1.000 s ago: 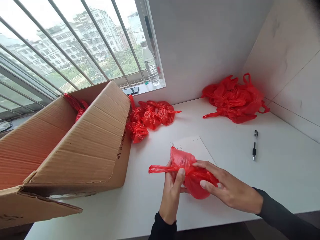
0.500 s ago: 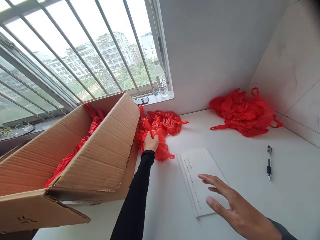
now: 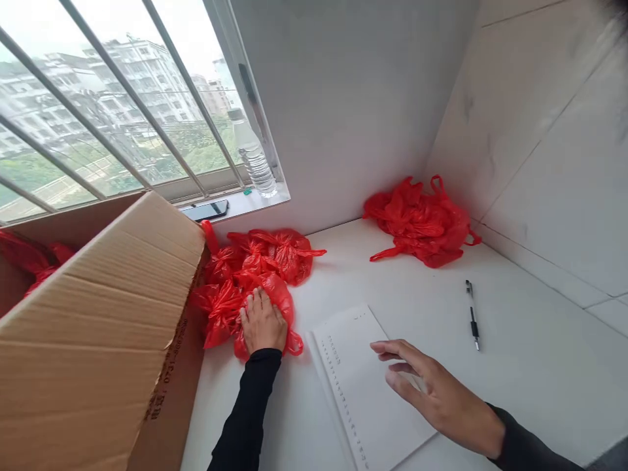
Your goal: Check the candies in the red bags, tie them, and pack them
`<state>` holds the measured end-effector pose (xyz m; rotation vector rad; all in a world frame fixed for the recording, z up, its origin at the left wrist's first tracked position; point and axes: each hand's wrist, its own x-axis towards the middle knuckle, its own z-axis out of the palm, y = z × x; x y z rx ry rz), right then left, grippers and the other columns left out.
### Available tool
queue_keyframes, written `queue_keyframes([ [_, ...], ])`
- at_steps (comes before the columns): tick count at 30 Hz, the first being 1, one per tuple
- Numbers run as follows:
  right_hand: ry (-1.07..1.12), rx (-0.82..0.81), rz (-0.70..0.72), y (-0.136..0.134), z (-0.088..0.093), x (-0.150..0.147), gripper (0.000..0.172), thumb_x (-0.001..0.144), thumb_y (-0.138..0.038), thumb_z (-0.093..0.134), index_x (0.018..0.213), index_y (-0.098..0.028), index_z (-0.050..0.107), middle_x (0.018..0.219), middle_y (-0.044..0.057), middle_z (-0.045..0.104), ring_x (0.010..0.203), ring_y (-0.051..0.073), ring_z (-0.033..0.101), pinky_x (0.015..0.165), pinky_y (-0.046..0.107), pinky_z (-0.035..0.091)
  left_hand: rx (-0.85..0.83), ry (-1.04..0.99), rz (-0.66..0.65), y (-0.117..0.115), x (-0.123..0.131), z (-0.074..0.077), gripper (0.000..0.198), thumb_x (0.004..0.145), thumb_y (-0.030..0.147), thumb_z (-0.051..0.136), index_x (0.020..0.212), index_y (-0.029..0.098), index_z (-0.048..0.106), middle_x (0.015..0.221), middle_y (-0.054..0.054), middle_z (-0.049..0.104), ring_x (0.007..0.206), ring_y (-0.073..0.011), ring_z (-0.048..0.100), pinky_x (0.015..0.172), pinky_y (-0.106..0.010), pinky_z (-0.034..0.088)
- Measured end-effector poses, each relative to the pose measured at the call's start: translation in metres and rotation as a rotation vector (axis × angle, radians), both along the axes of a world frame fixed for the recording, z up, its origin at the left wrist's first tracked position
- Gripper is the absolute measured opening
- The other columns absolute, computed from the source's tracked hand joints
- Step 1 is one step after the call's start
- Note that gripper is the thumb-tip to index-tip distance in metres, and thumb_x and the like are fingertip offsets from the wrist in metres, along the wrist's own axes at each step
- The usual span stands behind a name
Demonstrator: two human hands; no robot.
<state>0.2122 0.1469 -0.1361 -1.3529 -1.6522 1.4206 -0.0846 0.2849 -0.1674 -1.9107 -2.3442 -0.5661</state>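
My left hand (image 3: 262, 320) lies flat, fingers stretched out, on top of a tied red plastic bag (image 3: 277, 294). That bag rests in a cluster of tied red bags (image 3: 260, 258) beside the cardboard box (image 3: 98, 327). My right hand (image 3: 432, 392) hovers with spread fingers over a white sheet of paper (image 3: 363, 386) printed with a column of small text. It holds nothing. Both arms wear dark sleeves.
A heap of loose red bags (image 3: 417, 222) lies in the far corner by the tiled wall. A pen (image 3: 472, 314) lies right of the paper. More red bags (image 3: 29, 255) show inside the box. A water bottle (image 3: 252, 157) and a phone (image 3: 206, 210) sit on the window sill.
My left hand carried the tied bag from in front of me to the cluster by the box and now presses flat on it. My right hand let go and hovers over the paper.
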Motion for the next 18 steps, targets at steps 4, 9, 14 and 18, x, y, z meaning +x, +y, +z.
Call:
queue_keyframes([
  [4, -0.022, 0.158, -0.157, 0.049, 0.002, 0.029, 0.035, 0.102, -0.044, 0.048, 0.131, -0.027, 0.057, 0.137, 0.009, 0.061, 0.123, 0.021, 0.060, 0.105, 0.041, 0.052, 0.001, -0.017, 0.003, 0.021, -0.005, -0.004, 0.060, 0.096, 0.022, 0.030, 0.146, -0.010, 0.041, 0.155, -0.030, 0.041, 0.147, -0.0408, 0.034, 0.121, -0.060, 0.020],
  [9, -0.156, 0.417, -0.421, 0.141, 0.009, 0.088, 0.036, 0.098, -0.041, 0.051, 0.125, -0.019, 0.059, 0.119, 0.012, 0.068, 0.107, 0.021, 0.066, 0.091, 0.041, 0.058, 0.017, -0.032, 0.012, 0.029, -0.009, -0.003, 0.065, 0.098, 0.031, 0.026, 0.144, -0.011, 0.042, 0.150, -0.033, 0.045, 0.144, -0.0425, 0.038, 0.119, -0.061, 0.025],
  [14, -0.382, 0.605, -0.510, 0.235, 0.022, 0.118, 0.025, 0.097, -0.033, 0.058, 0.117, -0.019, 0.062, 0.114, 0.008, 0.068, 0.105, 0.021, 0.064, 0.098, 0.045, 0.052, 0.116, -0.074, 0.048, 0.018, -0.004, 0.012, 0.079, 0.096, 0.052, 0.030, 0.150, -0.005, 0.035, 0.150, -0.032, 0.044, 0.143, -0.0431, 0.039, 0.117, -0.061, 0.029],
  [18, -0.593, 0.660, -0.487, 0.269, 0.019, 0.115, 0.028, 0.096, -0.036, 0.064, 0.118, -0.019, 0.065, 0.127, 0.009, 0.064, 0.113, 0.025, 0.062, 0.098, 0.049, 0.052, 0.222, -0.169, -0.010, -0.012, 0.001, 0.031, 0.081, 0.092, 0.059, 0.036, 0.148, 0.000, 0.041, 0.148, -0.029, 0.048, 0.141, -0.0426, 0.041, 0.118, -0.061, 0.027],
])
